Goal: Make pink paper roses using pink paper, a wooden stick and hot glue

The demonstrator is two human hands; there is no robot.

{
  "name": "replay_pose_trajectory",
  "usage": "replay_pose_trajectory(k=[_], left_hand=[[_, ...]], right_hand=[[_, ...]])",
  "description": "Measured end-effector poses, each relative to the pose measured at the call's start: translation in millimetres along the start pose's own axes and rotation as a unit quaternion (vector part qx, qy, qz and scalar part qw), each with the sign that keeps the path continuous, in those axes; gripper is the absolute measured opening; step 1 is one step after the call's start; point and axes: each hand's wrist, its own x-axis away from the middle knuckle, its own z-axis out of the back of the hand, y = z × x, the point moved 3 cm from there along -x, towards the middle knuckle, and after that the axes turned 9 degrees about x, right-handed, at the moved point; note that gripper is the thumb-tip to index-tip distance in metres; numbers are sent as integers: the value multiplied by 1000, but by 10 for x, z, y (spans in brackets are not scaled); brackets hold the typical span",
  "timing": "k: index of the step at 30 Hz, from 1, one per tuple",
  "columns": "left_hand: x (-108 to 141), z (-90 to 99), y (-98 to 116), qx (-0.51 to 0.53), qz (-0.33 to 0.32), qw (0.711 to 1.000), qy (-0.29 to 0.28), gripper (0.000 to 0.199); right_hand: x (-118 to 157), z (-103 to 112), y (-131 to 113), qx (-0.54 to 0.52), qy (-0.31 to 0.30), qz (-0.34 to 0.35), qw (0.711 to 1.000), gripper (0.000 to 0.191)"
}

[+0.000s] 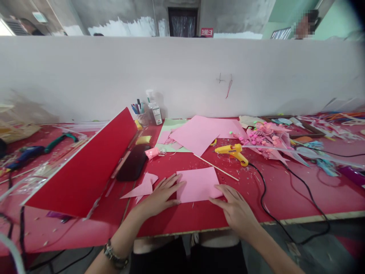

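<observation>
On the red-topped table (194, 219) before me, a pink rectangular paper sheet (196, 183) lies crosswise. My left hand (167, 192), fingers extended, rests at its left edge; my right hand (234, 204), thumb and fingers parted, touches its lower right corner, presumably steadying it from both sides.

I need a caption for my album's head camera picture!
Left hand and right hand touching a pink sheet, with a yellow glue gun nearby.

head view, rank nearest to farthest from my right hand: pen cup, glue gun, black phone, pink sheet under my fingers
1. Pink sheet, touching the right hand
2. Glue gun, beyond the hand
3. Black phone, off left
4. Pen cup, back left
</observation>
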Motion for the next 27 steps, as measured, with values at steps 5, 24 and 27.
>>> replay_pose_trajectory(k=[5, 24, 27], left_hand=[[23, 15, 30, 4, 3, 1000, 6, 54], [-40, 38, 229, -12, -10, 998, 66, 64], [-128, 94, 437, -40, -61, 989, 126, 51]], right_hand=[[133, -11, 186, 9, -19, -14, 1000, 56], [-489, 31, -12, 67, -2, 142, 988, 21], [-526, 130, -38, 122, 36, 168, 978, 22]])
